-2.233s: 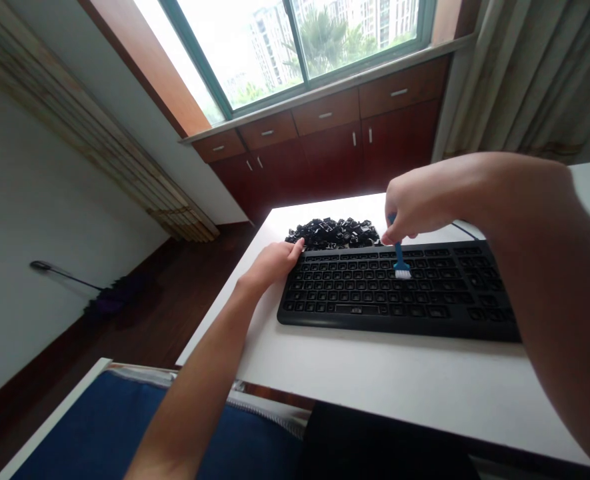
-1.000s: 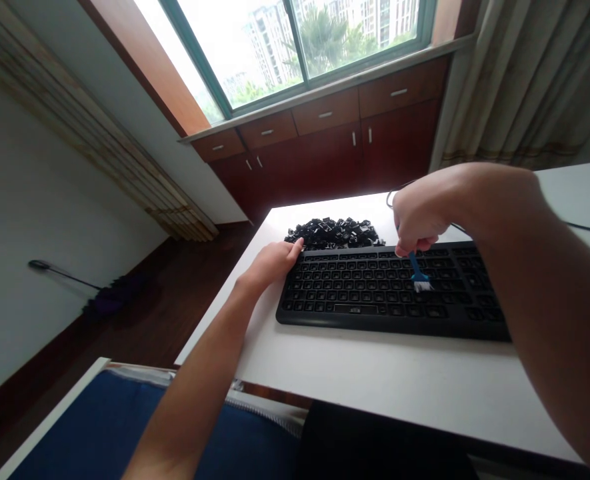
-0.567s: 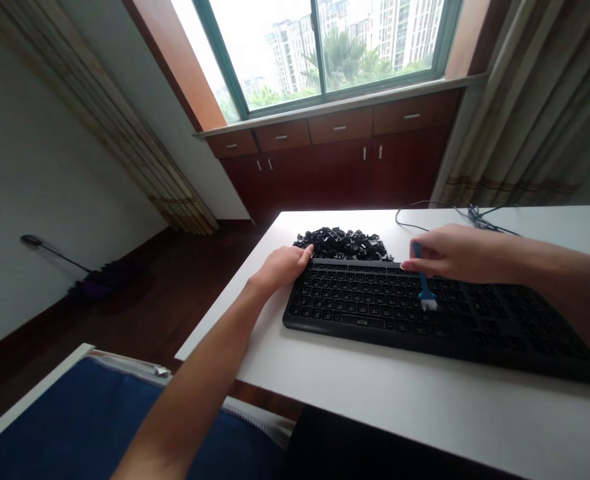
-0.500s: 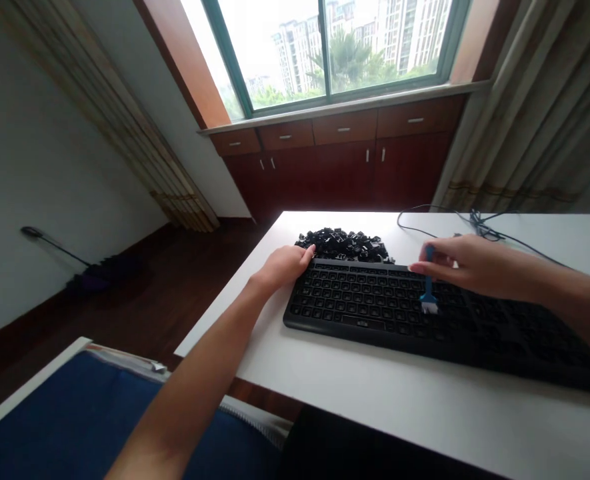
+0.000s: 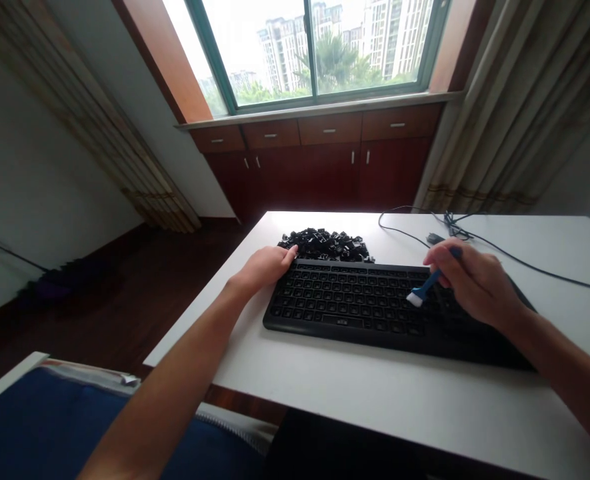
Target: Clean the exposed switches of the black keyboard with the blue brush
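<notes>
A black keyboard (image 5: 345, 298) with its keycaps off lies on the white table (image 5: 325, 380). My left hand (image 5: 269, 267) grips its far left corner, thumb along the top edge. In my right hand (image 5: 467, 277) is a small blue brush (image 5: 429, 285), held by the handle and tilted. Its white bristles point down at the key sockets right of the keyboard's middle; whether they touch I cannot tell. Behind the keyboard, close to my left fingers, sits a heap of black keycaps (image 5: 325, 245). My right hand and forearm hide part of the keyboard's right end.
A black cable (image 5: 515, 257) runs loosely over the back right of the table. A blue padded piece with a zip (image 5: 29, 427) is at the lower left. Beyond the table stand red-brown cabinets (image 5: 305, 173) under a window. A dark umbrella-like thing (image 5: 69, 277) lies by the left wall.
The brush has gone from nearly upright to slanted, its bristles now pointing left, as my right hand turned. My left hand keeps its grip on the corner. The whole view has shifted slightly.
</notes>
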`<state>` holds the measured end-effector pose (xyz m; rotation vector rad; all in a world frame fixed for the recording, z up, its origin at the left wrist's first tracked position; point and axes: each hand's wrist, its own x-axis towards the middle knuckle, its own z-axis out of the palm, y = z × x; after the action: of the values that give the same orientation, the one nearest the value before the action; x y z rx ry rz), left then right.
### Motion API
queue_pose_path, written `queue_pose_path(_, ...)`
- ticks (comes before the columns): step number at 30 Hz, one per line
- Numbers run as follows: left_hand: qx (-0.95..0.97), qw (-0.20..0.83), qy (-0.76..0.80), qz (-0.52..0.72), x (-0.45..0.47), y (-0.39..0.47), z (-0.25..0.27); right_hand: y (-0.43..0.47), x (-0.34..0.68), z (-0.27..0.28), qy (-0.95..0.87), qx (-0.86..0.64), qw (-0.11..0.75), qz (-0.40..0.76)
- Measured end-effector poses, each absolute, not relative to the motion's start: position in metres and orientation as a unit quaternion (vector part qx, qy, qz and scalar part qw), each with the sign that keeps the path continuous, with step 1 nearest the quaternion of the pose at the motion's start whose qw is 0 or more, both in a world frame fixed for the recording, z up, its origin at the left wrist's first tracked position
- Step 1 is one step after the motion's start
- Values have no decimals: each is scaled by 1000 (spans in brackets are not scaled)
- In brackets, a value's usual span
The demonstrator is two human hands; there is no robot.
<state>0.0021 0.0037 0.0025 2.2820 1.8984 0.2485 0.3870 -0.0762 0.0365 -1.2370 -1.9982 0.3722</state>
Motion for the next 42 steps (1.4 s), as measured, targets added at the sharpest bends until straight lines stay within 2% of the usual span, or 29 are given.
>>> queue_pose_path(4,765,85,632,91,1,4,2,-79,396,42,-826,-450,336,39)
queue_pose_path(7,764,86,633,95,1,3,1,-80,392,43,-848,-423,319,11)
queue_pose_path(11,762,83,637,84,1,4,1,-83,379,40,-834,-438,312,121)
queue_pose_path(14,760,80,640,76,1,4,2,-83,379,37,-785,-451,388,174)
queue_pose_path(17,762,79,638,71,1,4,2,-79,389,35,-776,-453,429,89)
queue_pose_path(21,766,78,634,69,2,3,4,-77,393,34,-822,-421,383,5)
queue_pose_path(25,764,84,636,67,3,3,4,-81,377,34,-850,-400,338,51)
queue_pose_path(28,766,79,635,66,4,3,5,-86,369,36,-836,-407,359,84)
queue_pose_path(32,768,71,633,60,6,2,8,-87,372,37,-803,-431,408,51)
queue_pose_path(36,770,73,631,58,7,0,10,-85,373,35,-821,-410,396,28)
queue_pose_path(39,770,72,631,57,8,0,10,-86,369,35,-822,-415,377,96)
queue_pose_path(42,770,67,632,55,8,1,10,-87,369,37,-782,-444,397,182)
